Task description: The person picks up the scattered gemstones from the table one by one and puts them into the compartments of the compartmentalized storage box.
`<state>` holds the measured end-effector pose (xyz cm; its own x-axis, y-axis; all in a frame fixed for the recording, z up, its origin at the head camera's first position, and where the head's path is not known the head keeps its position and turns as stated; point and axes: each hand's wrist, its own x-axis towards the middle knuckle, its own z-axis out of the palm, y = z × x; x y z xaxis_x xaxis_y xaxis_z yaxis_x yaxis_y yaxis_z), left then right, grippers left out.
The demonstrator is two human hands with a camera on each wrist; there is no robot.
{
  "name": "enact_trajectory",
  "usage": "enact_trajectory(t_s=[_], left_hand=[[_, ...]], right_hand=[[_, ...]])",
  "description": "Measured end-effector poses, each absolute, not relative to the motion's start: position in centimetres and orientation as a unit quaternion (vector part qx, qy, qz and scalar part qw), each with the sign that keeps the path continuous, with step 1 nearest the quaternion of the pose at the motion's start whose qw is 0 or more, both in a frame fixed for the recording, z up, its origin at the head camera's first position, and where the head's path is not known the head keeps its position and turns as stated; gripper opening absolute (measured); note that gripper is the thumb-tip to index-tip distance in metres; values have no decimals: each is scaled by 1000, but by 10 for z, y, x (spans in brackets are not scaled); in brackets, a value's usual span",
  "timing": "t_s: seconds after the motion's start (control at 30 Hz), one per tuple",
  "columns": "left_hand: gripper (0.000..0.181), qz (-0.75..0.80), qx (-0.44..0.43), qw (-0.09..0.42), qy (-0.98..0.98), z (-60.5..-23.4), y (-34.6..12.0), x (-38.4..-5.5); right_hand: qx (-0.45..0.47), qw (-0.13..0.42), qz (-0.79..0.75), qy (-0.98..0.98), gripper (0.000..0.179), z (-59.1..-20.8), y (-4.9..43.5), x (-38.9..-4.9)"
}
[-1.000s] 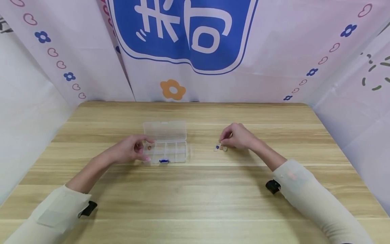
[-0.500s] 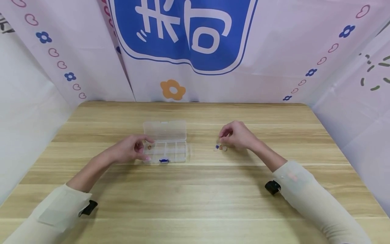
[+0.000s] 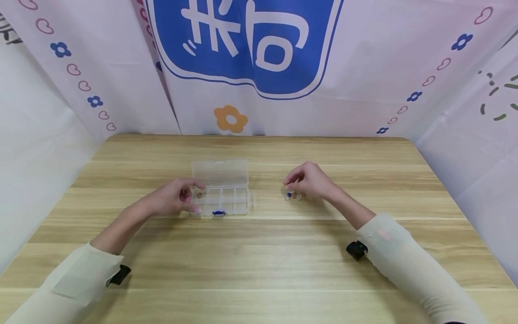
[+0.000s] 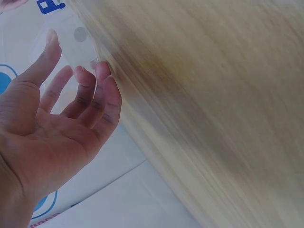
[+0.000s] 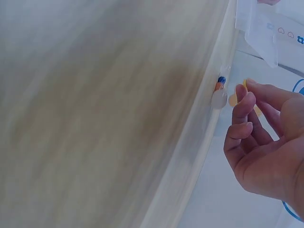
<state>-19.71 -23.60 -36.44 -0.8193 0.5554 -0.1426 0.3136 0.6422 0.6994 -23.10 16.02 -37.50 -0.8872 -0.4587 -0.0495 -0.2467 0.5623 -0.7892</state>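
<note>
A clear plastic compartment box [image 3: 226, 202] lies with its lid [image 3: 220, 173] folded back and a blue latch [image 3: 218, 213] at the front. My left hand [image 3: 174, 196] holds its left end, thumb at the front edge and index finger toward the hinge side. One small brown piece [image 3: 199, 195] sits in the back left compartment. To the right, my right hand [image 3: 311, 180] pinches a small yellow piece [image 5: 245, 85] between thumb and index finger. Just below those fingertips lie a blue piece [image 5: 222, 80], an orange piece [image 5: 219, 87] and a whitish round piece [image 5: 219, 99].
The wooden table [image 3: 259, 261] carries the box left of centre and the small pieces right of centre. Printed white cloth [image 3: 364, 81] hangs behind the table and at both sides. Dark wrist devices [image 3: 357, 249] show beneath both sleeves.
My right hand has lifted slightly and shifted left, away from the small pieces, with the yellow piece pinched. My left hand and the box stay in place.
</note>
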Motion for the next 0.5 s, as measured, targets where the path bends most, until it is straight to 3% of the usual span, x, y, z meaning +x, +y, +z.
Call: enact_trajectory(t_s=[0.5], left_hand=[[57, 346, 249, 174, 888, -365, -237, -197]], right_hand=[[-226, 121, -431, 865, 9, -376, 136, -228]])
